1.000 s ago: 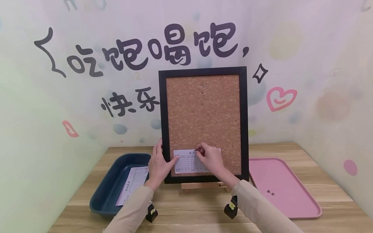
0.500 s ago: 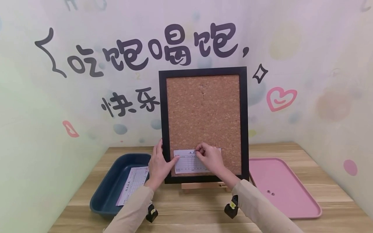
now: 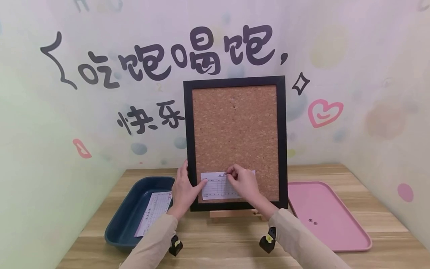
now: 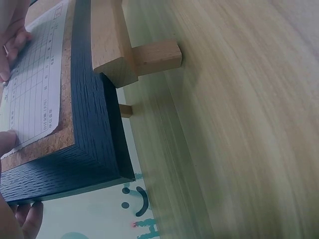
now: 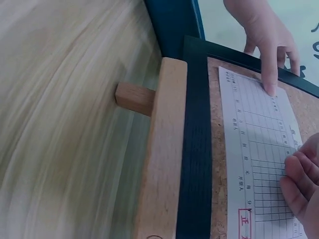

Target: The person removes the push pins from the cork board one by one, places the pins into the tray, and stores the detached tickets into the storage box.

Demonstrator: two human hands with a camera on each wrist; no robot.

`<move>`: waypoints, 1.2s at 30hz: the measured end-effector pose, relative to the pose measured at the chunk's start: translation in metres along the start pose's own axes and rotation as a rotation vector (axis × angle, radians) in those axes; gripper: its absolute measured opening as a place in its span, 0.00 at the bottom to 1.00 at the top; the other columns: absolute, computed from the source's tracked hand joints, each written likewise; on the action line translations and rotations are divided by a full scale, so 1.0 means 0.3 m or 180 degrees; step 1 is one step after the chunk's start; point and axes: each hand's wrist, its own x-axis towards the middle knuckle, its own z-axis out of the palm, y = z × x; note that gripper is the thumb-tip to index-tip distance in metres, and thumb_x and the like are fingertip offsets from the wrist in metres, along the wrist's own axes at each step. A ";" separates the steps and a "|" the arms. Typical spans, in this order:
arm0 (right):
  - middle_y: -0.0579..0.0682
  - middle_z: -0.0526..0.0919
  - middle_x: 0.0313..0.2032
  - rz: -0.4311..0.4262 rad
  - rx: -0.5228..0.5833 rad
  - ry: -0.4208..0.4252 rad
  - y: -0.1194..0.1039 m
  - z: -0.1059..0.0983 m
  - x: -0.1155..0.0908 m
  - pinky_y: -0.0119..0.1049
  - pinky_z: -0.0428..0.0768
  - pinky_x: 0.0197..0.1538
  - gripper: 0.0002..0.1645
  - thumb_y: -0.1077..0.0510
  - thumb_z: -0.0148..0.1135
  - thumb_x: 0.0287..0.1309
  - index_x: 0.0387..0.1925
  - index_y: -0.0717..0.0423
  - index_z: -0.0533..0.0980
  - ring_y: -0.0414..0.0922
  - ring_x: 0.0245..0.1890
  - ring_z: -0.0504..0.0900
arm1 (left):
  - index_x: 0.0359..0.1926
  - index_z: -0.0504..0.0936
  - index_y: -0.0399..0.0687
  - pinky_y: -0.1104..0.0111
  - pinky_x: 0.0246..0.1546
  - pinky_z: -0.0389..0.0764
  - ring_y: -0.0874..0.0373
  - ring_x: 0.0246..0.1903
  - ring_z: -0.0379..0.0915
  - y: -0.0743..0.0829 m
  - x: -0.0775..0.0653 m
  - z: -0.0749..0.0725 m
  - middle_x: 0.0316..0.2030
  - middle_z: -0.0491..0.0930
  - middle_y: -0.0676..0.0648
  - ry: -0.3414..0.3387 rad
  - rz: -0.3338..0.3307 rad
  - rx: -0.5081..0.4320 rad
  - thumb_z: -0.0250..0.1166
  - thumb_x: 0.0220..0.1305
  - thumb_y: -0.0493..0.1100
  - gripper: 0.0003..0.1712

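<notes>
A black-framed cork board stands upright on a wooden easel. Against the lower part of its cork lies a white printed form with ruled lines. My left hand grips the frame's left edge, fingers behind it and thumb pressing the form's left end, as the right wrist view also shows. At the form's top edge, near its middle, my right hand pinches a tiny shiny thumbtack, mostly hidden by the fingertips in the head view.
A dark blue tray at the left holds more printed forms. On the right, a pink tray carries two small metallic tacks. A patterned wall rises behind the wooden table.
Both hands keep their places on the board and form. Only a very slight shift of the whole head view shows.
</notes>
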 end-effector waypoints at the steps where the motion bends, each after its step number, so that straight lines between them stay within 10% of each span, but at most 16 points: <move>1: 0.42 0.74 0.17 -0.0037 -0.0056 0.0036 0.001 0.002 -0.002 0.27 0.66 0.21 0.03 0.65 0.61 0.50 0.25 0.55 0.76 0.34 0.15 0.66 | 0.65 0.55 0.42 0.55 0.43 0.76 0.46 0.46 0.71 0.000 0.000 0.000 0.54 0.68 0.38 0.0011 0.0015 0.0002 0.72 0.44 0.54 0.52; 9: 0.44 0.74 0.15 -0.0694 -0.0756 0.0200 0.017 0.003 -0.004 0.24 0.63 0.17 0.04 0.64 0.64 0.48 0.25 0.57 0.75 0.33 0.13 0.64 | 0.64 0.56 0.39 0.55 0.41 0.76 0.45 0.44 0.72 0.003 0.004 0.003 0.52 0.69 0.37 0.0086 0.0197 0.0074 0.72 0.43 0.54 0.52; 36: 0.45 0.78 0.20 -0.0699 -0.0762 -0.0536 -0.002 -0.033 0.034 0.26 0.66 0.19 0.02 0.64 0.59 0.54 0.27 0.57 0.76 0.33 0.15 0.67 | 0.66 0.54 0.41 0.54 0.46 0.74 0.45 0.48 0.71 -0.001 0.000 -0.006 0.55 0.67 0.38 -0.0067 0.0036 0.0039 0.72 0.44 0.53 0.53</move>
